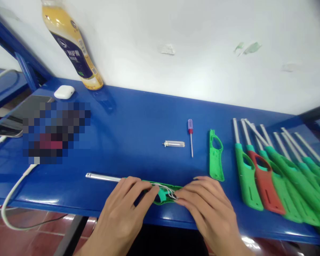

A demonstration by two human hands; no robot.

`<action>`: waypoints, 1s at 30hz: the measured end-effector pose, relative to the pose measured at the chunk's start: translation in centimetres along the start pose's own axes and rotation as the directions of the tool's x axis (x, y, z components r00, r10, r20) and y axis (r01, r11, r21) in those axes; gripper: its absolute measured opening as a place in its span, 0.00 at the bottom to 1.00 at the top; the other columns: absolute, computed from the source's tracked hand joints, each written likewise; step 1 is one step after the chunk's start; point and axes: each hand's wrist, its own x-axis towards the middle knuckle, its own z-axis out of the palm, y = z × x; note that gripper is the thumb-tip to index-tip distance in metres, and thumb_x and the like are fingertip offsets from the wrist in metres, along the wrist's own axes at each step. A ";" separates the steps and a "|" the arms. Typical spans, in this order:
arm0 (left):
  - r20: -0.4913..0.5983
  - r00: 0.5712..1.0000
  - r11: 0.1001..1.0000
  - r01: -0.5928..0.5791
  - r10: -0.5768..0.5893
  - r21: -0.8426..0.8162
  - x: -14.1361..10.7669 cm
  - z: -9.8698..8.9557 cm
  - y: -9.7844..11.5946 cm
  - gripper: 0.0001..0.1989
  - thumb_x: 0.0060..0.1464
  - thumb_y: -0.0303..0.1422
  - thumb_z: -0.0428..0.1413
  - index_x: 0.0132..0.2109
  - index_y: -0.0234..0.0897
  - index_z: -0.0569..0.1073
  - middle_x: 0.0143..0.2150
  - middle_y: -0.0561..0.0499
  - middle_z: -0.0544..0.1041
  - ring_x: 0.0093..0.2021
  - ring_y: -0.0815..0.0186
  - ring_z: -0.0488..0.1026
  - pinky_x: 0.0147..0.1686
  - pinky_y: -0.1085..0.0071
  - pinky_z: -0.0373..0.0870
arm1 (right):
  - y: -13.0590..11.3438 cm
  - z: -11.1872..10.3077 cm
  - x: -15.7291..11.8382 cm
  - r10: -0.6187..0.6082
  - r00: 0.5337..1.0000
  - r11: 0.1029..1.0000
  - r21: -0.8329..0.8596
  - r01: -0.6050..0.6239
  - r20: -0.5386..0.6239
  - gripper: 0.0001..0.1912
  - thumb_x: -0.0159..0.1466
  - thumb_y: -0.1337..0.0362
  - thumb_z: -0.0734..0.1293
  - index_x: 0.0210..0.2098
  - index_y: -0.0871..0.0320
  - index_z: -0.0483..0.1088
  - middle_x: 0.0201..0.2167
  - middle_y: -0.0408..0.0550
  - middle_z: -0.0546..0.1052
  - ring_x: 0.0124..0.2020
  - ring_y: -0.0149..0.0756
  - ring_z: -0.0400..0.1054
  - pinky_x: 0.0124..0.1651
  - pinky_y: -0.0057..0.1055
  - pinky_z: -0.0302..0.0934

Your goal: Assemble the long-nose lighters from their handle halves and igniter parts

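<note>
Closely at Work over an Opened Lighter (168, 202)

We have the opened lighter near the front edge of the bench (138, 142), its metal tube (104, 177) pointing left. Our left hand (125, 209) is partly closed, the fingers bent over the left part of the green casing and holding it, with the thumb on the near side. Our right hand (209, 202) is nearly closed at the casing's right end, thumb and fingertips drawn together where white wires (162, 184) run; we cannot tell exactly what it pinches. Between our hands shows a teal trigger (162, 195).

Farther off, beyond the casing, we see a small clear cartridge (174, 143) lying just left of a purple-handled screwdriver (190, 127). Right of those lies a loose green half-shell (216, 165). At the far right, green lighters (246, 185) crowd together, tubes pointing away from us, with one red lighter (268, 186) among them.

On the left, a bottle (72, 46) stands against the wall (202, 71), near a white case (64, 92) and a phone (12, 119).
</note>
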 end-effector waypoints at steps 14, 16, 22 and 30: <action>0.011 1.000 0.996 0.017 -0.016 -0.087 -0.3 0.8 -0.2 0.19 0.66 0.16 0.48 0.58 0.34 0.73 0.50 0.45 0.73 0.47 0.61 0.64 0.49 0.59 0.65 | 0.3 -0.3 0.3 -0.030 0.999 0.995 0.097 0.026 0.044 0.07 0.70 0.72 0.68 0.43 0.55 0.76 0.37 0.39 0.81 0.39 0.30 0.73 0.55 0.38 0.63; 0.007 1.000 0.995 0.008 -0.008 -0.099 -0.1 0.8 -0.2 0.18 0.67 0.16 0.47 0.57 0.33 0.73 0.49 0.45 0.73 0.46 0.61 0.64 0.47 0.60 0.64 | 0.5 -0.4 0.2 -0.027 0.998 0.992 0.121 0.019 0.058 0.07 0.70 0.72 0.67 0.42 0.55 0.76 0.37 0.39 0.81 0.39 0.30 0.73 0.55 0.39 0.63; -0.030 0.999 0.993 0.031 -0.034 -0.114 0.2 1.1 0.0 0.19 0.65 0.14 0.48 0.55 0.34 0.73 0.47 0.46 0.74 0.43 0.62 0.63 0.44 0.62 0.62 | 0.7 -0.3 0.0 0.001 0.997 0.990 0.140 -0.011 0.071 0.07 0.69 0.72 0.68 0.41 0.54 0.77 0.37 0.38 0.81 0.39 0.31 0.74 0.55 0.39 0.63; -0.057 0.998 0.999 0.035 -0.036 -0.028 0.8 0.2 -0.1 0.11 0.66 0.19 0.53 0.49 0.34 0.76 0.48 0.46 0.74 0.49 0.59 0.66 0.51 0.58 0.63 | -0.2 -0.2 0.3 -0.032 0.999 0.999 0.027 0.032 0.010 0.06 0.69 0.71 0.69 0.43 0.56 0.77 0.37 0.43 0.81 0.38 0.34 0.72 0.45 0.35 0.66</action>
